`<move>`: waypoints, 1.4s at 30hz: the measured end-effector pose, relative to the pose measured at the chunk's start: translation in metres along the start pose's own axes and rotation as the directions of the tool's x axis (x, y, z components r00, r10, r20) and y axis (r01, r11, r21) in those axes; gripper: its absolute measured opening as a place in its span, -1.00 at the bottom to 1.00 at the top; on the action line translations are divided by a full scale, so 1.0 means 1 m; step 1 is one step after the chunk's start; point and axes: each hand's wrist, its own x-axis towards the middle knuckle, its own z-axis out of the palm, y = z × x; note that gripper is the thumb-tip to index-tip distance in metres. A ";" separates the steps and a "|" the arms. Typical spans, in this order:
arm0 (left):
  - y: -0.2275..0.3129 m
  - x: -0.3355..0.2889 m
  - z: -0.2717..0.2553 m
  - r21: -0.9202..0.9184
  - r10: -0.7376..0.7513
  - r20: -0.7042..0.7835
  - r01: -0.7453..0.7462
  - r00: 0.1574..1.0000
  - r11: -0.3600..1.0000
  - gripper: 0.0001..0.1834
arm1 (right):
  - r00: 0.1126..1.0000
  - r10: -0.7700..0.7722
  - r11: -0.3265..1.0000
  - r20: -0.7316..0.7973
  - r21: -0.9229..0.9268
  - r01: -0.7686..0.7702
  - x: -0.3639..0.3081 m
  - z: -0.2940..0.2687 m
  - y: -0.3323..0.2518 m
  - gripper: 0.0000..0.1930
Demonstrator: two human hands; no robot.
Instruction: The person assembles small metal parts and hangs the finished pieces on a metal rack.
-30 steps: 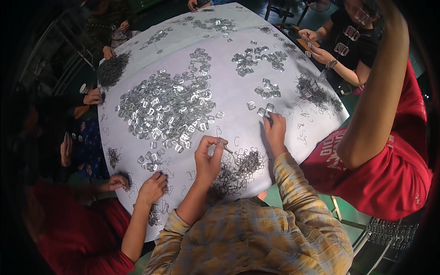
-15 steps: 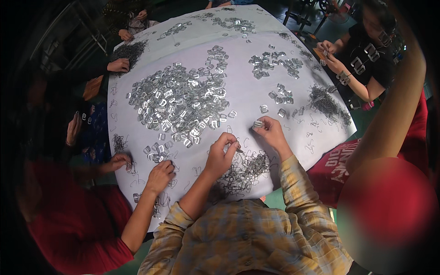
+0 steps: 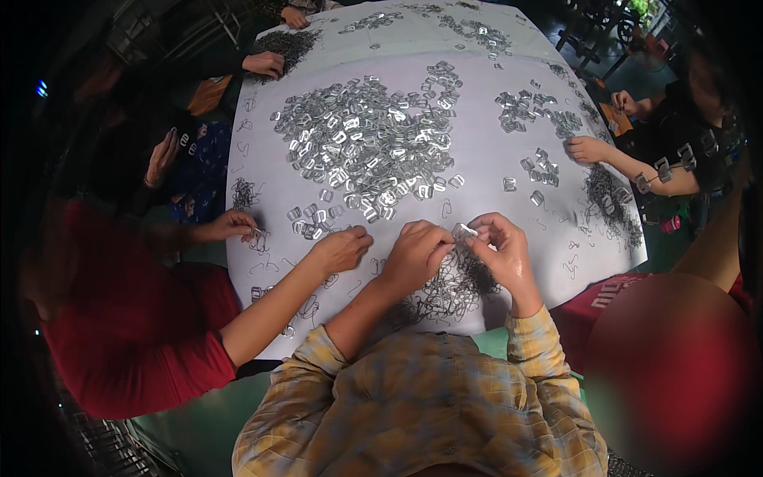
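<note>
My right hand (image 3: 506,256) pinches a shiny metal slide buckle (image 3: 462,231) between thumb and fingertips, above the near part of the table. Right beside it, my left hand (image 3: 415,258) is closed, its thumb and fingers meeting at the buckle's edge. Whatever the left fingers hold is too small and hidden to make out. Below both hands lies a tangled pile of dark bent wire hooks (image 3: 445,298). Beyond them spreads a large heap of metal buckles (image 3: 358,147).
White sheeting covers the table (image 3: 477,191). Smaller buckle clusters (image 3: 540,167) and another wire-hook pile (image 3: 608,199) lie to the right. A co-worker's hand (image 3: 346,248) rests close to my left hand. Other people's hands work around the edges; a blurred red round shape (image 3: 675,358) fills the lower right.
My hands have come together; the right brought its buckle over to the left. The view has shifted, and the co-worker at right has lowered a hand to the table.
</note>
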 end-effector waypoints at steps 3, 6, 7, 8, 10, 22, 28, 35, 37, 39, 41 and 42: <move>0.002 -0.017 -0.013 -0.051 -0.098 -0.080 0.094 0.992 0.994 -0.84 | 0.997 -0.065 0.998 -0.046 -0.020 0.064 -0.008 0.000 -0.002 -0.82; -0.013 -0.055 -0.033 0.146 -0.238 0.041 0.230 0.970 0.962 -0.88 | 0.991 -0.088 0.994 -0.103 0.049 0.094 -0.013 -0.005 -0.015 -0.83; -0.013 -0.067 -0.042 0.155 -0.251 0.037 0.243 0.967 0.958 -0.88 | 0.984 -0.113 0.991 -0.140 0.062 0.123 -0.015 -0.007 -0.018 -0.84; -0.013 -0.080 -0.049 0.219 -0.348 0.123 0.316 0.930 0.923 -0.90 | 0.986 -0.106 0.991 -0.130 0.069 0.115 -0.016 -0.010 -0.020 -0.84; -0.011 -0.102 -0.063 0.296 -0.453 0.196 0.388 0.870 0.873 -0.91 | 0.965 -0.183 0.983 -0.188 -0.012 0.184 -0.018 -0.016 -0.021 -0.84; -0.025 -0.159 -0.090 0.588 -0.481 -0.162 0.476 0.862 0.654 -0.90 | 0.957 -0.190 0.975 -0.221 0.069 0.210 -0.029 -0.020 -0.016 -0.83; -0.036 -0.156 -0.090 0.664 -0.446 -0.262 0.495 0.856 0.560 -0.74 | 0.947 -0.187 0.974 -0.263 0.076 0.213 -0.037 -0.024 -0.014 -0.83; -0.029 -0.147 -0.085 0.619 -0.365 -0.094 0.341 0.926 0.707 -0.81 | 0.933 -0.194 0.978 -0.302 0.017 0.209 -0.055 -0.024 -0.017 -0.83; -0.026 -0.141 -0.076 0.604 -0.328 -0.021 0.273 0.944 0.749 -0.85 | 0.933 -0.171 0.981 -0.315 0.032 0.191 -0.060 -0.020 -0.016 -0.83; -0.030 -0.137 -0.067 0.672 -0.281 0.043 0.180 0.959 0.718 -0.94 | 0.932 -0.161 0.981 -0.326 0.046 0.186 -0.064 -0.018 -0.017 -0.82; -0.027 -0.133 -0.060 0.748 -0.381 0.132 0.160 0.915 0.644 -0.96 | 0.938 -0.141 0.985 -0.318 0.048 0.164 -0.069 -0.017 -0.018 -0.82; -0.027 -0.129 -0.058 0.772 -0.382 0.175 0.114 0.908 0.625 -0.95 | 0.937 -0.143 0.985 -0.319 0.046 0.166 -0.070 -0.016 -0.019 -0.82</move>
